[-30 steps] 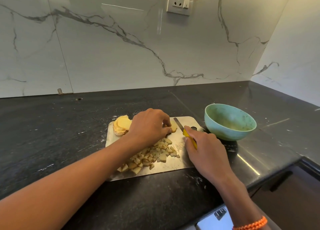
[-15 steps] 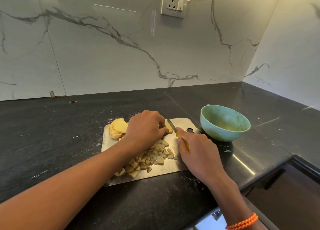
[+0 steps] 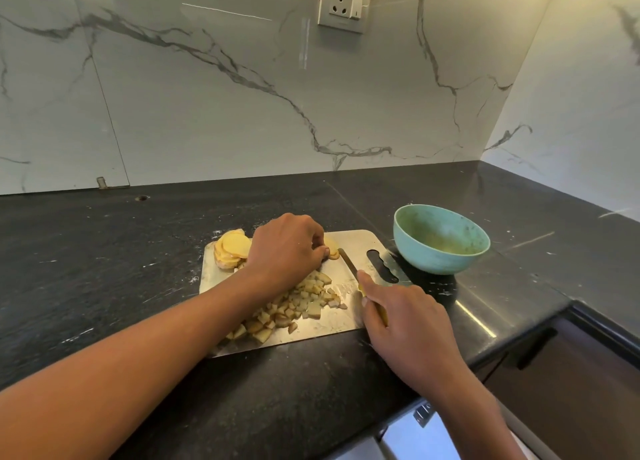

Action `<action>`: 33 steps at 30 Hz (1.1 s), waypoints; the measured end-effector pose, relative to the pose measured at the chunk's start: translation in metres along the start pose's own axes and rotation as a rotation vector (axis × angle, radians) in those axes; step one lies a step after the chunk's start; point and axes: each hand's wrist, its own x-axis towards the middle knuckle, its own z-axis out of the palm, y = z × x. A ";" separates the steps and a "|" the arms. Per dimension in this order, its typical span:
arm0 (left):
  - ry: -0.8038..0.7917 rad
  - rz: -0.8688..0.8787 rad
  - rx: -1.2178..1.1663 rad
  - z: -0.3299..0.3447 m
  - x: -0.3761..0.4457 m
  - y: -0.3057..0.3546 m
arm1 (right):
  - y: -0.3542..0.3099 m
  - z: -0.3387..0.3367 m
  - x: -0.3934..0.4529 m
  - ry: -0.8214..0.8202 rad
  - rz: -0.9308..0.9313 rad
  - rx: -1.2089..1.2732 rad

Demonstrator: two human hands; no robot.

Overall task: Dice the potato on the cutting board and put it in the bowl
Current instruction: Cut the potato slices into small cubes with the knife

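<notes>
A steel cutting board (image 3: 356,241) lies on the black counter. Several potato dice (image 3: 294,307) are piled on its near half, and a stack of potato slices (image 3: 232,250) sits at its far left corner. My left hand (image 3: 285,248) is curled over a few slices (image 3: 331,249) and holds them down with its fingertips. My right hand (image 3: 405,321) grips a yellow-handled knife (image 3: 348,264) whose blade lies just right of those slices. The teal bowl (image 3: 441,238) stands to the right of the board, with no potato pieces visible inside.
The black stone counter (image 3: 104,269) runs left and back to a marble wall (image 3: 242,96). A wall socket (image 3: 344,4) is high up. The counter's front edge drops off at the lower right above a dark cabinet (image 3: 571,373).
The knife blade has moved slightly to the right, away from the held slices. Both hands otherwise stay in place; the view has shifted a little.
</notes>
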 end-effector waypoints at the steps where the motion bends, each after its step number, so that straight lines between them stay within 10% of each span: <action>1: 0.002 0.001 0.001 0.000 0.000 0.000 | 0.001 -0.001 -0.005 0.002 0.001 0.007; 10: -0.003 0.029 -0.022 0.001 0.000 -0.001 | -0.004 0.002 0.005 0.157 0.052 0.089; 33: -0.036 0.035 -0.012 0.000 0.002 -0.002 | -0.012 0.016 0.047 -0.032 0.001 -0.061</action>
